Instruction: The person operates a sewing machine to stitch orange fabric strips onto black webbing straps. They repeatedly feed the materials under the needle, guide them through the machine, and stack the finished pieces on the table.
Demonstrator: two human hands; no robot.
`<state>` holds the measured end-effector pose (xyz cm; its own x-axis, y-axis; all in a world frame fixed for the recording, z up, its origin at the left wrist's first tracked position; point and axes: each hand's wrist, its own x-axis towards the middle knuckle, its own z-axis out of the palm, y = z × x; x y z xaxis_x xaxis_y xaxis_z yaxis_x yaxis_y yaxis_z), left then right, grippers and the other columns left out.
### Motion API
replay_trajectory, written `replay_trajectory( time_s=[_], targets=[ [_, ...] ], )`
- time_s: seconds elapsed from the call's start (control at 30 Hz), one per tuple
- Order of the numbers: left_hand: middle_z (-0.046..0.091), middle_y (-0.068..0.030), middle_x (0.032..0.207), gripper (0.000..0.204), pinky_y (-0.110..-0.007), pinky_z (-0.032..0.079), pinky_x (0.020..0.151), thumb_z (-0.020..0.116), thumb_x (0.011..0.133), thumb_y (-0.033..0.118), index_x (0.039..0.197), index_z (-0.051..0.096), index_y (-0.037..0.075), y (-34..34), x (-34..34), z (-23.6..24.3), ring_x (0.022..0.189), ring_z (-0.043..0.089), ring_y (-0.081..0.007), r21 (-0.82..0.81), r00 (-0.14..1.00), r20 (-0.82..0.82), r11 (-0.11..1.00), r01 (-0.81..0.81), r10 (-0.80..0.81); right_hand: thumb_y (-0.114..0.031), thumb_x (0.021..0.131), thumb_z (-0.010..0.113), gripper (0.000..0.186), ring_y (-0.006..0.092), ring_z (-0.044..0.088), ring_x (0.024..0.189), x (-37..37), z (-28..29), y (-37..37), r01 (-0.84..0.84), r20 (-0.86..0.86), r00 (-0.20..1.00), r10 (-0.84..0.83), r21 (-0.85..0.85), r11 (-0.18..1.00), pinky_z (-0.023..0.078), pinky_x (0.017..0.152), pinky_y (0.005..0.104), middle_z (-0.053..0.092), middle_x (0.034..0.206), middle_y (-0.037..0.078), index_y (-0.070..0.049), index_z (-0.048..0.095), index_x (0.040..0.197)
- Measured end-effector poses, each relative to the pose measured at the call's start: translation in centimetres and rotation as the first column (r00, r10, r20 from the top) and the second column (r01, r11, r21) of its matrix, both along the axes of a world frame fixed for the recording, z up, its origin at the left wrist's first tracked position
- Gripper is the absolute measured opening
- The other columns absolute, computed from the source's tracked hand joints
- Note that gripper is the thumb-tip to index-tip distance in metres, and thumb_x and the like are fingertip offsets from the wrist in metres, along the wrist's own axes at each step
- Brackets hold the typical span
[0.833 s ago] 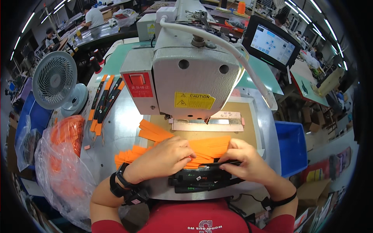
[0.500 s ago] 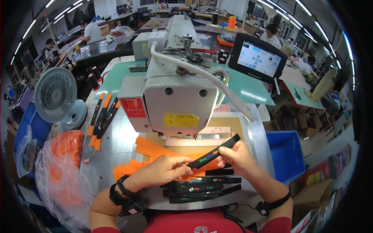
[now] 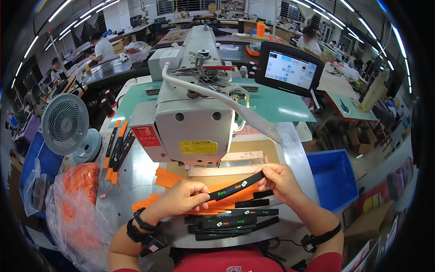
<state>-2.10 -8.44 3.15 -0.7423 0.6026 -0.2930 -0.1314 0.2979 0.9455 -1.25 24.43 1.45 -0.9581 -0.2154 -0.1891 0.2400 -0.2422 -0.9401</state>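
Observation:
Between my hands stretches a black fabric strap with coloured lettering and a small white label, tilted up toward the right. My left hand pinches its lower left end between thumb and fingers. At its upper right end, my right hand grips it the same way. Beneath them, orange straps fan out over the sewing machine's work plate, partly hidden by my left hand and forearm. Several more black printed straps lie stacked near the front edge, close to my body.
A large sewing machine head stands just beyond my hands. Left are a fan, sorted straps and a clear plastic bag with orange material. Right are a blue bin and a control screen. Other people sit farther back.
My right hand has slid to the strap's end, so its full lettering and white label now show. My left hand has shifted slightly left. The whole view has tilted a little.

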Motion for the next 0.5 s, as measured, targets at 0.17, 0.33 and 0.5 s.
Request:
replay_trajectory(
  time_s=[0.17, 0.33, 0.5],
  targets=[
    [0.073, -0.0075, 0.085, 0.016, -0.031, 0.054, 0.07, 0.065, 0.098, 0.016, 0.099, 0.071, 0.001, -0.1, 0.4, 0.8, 0.072, 0.069, -0.0213, -0.101, 0.9, -0.429, 0.994, 0.039, -0.079, -0.023, 0.108, 0.056, 0.029, 0.0132, 0.067, 0.067, -0.4, -0.1, 2.8, 0.163, 0.015, 0.987, -0.163, -0.02, 0.986, 0.055, 0.065, 0.0247, 0.07, 0.083, 0.007, 0.003, 0.068, 0.114],
    [0.073, -0.0086, 0.089, 0.022, -0.034, 0.053, 0.071, 0.067, 0.098, 0.02, 0.11, 0.074, 0.003, -1.6, -0.3, 0.4, 0.077, 0.069, -0.0216, -0.2, 0.809, -0.451, 0.926, 0.32, -0.377, -0.02, 0.108, 0.055, 0.028, 0.015, 0.069, 0.07, -0.9, 1.3, 2.6, 0.14, -0.04, 0.99, -0.137, 0.07, 0.988, 0.056, 0.067, 0.0256, 0.071, 0.085, 0.009, 0.003, 0.067, 0.118],
    [0.072, -0.0056, 0.089, 0.036, -0.03, 0.052, 0.07, 0.071, 0.098, 0.024, 0.127, 0.069, 0.002, -0.3, 0.2, 0.1, 0.075, 0.065, -0.0136, -0.172, 0.882, -0.458, 0.985, 0.028, -0.105, -0.015, 0.107, 0.056, 0.025, 0.0175, 0.074, 0.078, -0.8, 2.3, 1.5, 0.035, -0.081, 0.996, -0.025, 0.134, 0.99, 0.059, 0.074, 0.0273, 0.074, 0.091, 0.013, 0.005, 0.067, 0.117]
  ],
)
